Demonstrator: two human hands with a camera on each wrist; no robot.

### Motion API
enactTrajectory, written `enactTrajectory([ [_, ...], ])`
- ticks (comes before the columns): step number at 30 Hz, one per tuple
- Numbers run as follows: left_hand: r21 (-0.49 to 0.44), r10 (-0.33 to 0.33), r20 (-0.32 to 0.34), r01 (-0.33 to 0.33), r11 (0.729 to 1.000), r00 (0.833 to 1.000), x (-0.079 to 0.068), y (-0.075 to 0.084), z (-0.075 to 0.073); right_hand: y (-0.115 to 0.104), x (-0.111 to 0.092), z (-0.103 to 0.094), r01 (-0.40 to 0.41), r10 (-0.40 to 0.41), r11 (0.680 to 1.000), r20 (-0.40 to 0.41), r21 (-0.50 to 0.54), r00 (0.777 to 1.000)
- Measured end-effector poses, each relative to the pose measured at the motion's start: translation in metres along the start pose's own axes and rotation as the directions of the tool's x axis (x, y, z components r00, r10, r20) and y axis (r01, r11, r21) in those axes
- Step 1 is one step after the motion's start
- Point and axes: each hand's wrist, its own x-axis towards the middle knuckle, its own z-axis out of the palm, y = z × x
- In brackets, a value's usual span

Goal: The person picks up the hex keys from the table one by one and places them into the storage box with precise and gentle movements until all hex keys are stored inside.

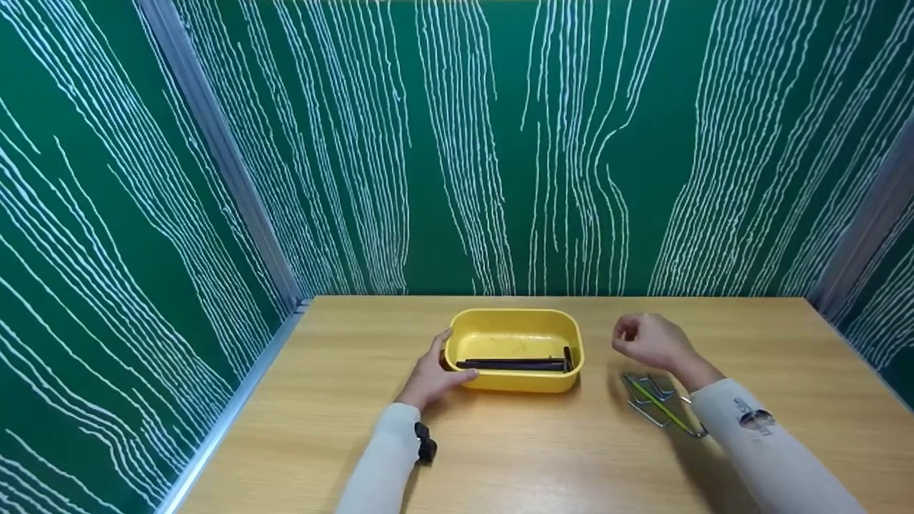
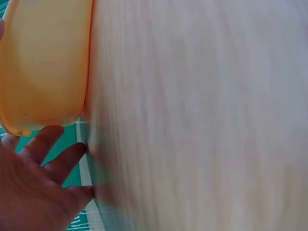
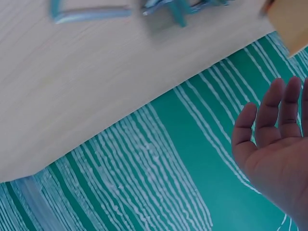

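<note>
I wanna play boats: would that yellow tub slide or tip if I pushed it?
The yellow tub would probably slide, sitting low and wide on the table. Its walls look stiff, holding their shape. The dark rods inside might shift, with bare space beside them.

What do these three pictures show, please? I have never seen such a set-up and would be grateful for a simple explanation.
There is no machine here: a person works with two bare hands. The wide picture comes from a camera worn on the head; the others come from cameras on the left and right wrists. On the wooden table stands a yellow box with dark rods inside. The left hand holds the box at its left end. The right hand is near some bent silver rods and a yellow-green rod on the table; I see nothing in it.
</note>
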Motion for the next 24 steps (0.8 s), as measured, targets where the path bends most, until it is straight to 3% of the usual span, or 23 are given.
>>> enactTrajectory([
  [12, -0.010, -0.027, 0.019, 0.027, 1.000, 0.999, 0.001, -0.002, 0.002, 0.030, -0.021, -0.003, -0.085, 0.092, 0.993, 0.087, -0.078, 0.992],
  [19, 0.001, -0.026, 0.002, 0.026, 1.000, 1.000, 0.001, -0.005, 0.003, 0.046, -0.030, -0.003, -0.171, 0.183, 0.982, 0.173, -0.079, 0.968],
  [24, -0.007, -0.015, 0.005, 0.015, 1.000, 1.000, 0.002, -0.003, 0.002, 0.052, -0.034, -0.003, -0.205, 0.219, 0.975, 0.185, -0.089, 0.958],
])
